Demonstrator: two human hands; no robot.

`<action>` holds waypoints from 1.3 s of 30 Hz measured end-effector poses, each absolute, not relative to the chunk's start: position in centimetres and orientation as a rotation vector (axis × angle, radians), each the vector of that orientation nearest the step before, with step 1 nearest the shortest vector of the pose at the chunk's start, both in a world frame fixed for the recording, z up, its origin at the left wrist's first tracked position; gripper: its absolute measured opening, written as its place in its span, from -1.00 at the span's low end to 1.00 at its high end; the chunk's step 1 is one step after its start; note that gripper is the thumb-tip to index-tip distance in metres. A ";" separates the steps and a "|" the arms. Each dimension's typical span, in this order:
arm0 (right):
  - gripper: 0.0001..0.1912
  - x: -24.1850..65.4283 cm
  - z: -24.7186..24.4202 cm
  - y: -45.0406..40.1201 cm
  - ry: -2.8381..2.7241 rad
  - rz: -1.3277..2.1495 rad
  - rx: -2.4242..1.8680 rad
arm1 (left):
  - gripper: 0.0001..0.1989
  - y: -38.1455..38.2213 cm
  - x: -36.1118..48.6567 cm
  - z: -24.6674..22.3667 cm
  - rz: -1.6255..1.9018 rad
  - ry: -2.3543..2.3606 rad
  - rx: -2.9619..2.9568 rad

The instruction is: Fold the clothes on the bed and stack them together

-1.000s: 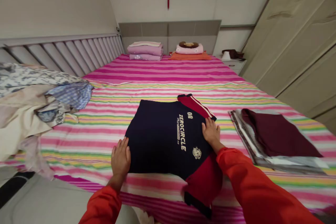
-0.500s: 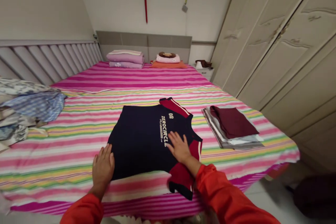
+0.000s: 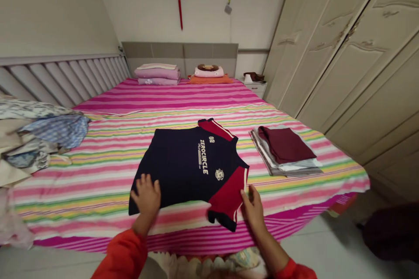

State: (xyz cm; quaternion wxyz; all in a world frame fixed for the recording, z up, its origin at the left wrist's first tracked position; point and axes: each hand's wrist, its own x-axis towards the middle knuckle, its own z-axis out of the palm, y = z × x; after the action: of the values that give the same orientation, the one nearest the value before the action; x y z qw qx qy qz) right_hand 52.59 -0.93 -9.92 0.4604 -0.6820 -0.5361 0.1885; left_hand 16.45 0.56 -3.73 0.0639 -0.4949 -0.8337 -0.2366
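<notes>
A navy T-shirt (image 3: pixel 176 161) with red sleeves, white stripes and "ZEROCIRCLE" lettering lies spread flat on the bed, its collar toward the right. My left hand (image 3: pixel 147 194) rests with fingers spread on the shirt's near hem corner. At the near red sleeve's outer edge is my right hand (image 3: pixel 253 207), fingers apart, the fingertips at the white stripe; whether they touch the cloth I cannot tell.
Right of the shirt sits a stack of folded clothes (image 3: pixel 284 150), maroon on top. Loose clothes (image 3: pixel 49 135) are heaped at the left. Folded bedding (image 3: pixel 157 74) and a pink pillow (image 3: pixel 209 72) lie by the headboard. A wardrobe (image 3: pixel 327 52) lines the right side.
My right hand has moved off the shirt's chest to the near sleeve's edge, uncovering a round white print. My left hand has shifted right, from beside the hem onto the cloth.
</notes>
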 end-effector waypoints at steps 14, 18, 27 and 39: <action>-0.55 53.5 -6.5 -3.5 -0.971 1.224 -1.421 | -0.61 -2.5 31.3 -4.6 -0.655 -1.861 -2.815; -0.50 53.4 -6.2 -4.3 -0.969 1.088 -1.499 | -0.59 -6.5 30.0 -4.8 -0.581 -1.865 -2.931; -0.47 51.1 -2.7 -7.6 -2.145 0.685 -1.386 | -0.52 -9.4 33.7 -4.5 -1.027 -1.901 -3.170; -0.74 53.4 -1.3 -8.5 -1.940 0.804 -1.293 | -0.82 -5.3 31.0 -4.0 -2.833 -3.359 -1.038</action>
State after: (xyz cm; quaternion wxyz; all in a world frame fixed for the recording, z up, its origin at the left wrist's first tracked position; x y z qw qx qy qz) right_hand 53.43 -8.51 -1.34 0.3316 -0.4946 -0.7421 0.3076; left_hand 31.02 -5.32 -4.04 -0.6339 -0.1778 -0.5754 -0.4853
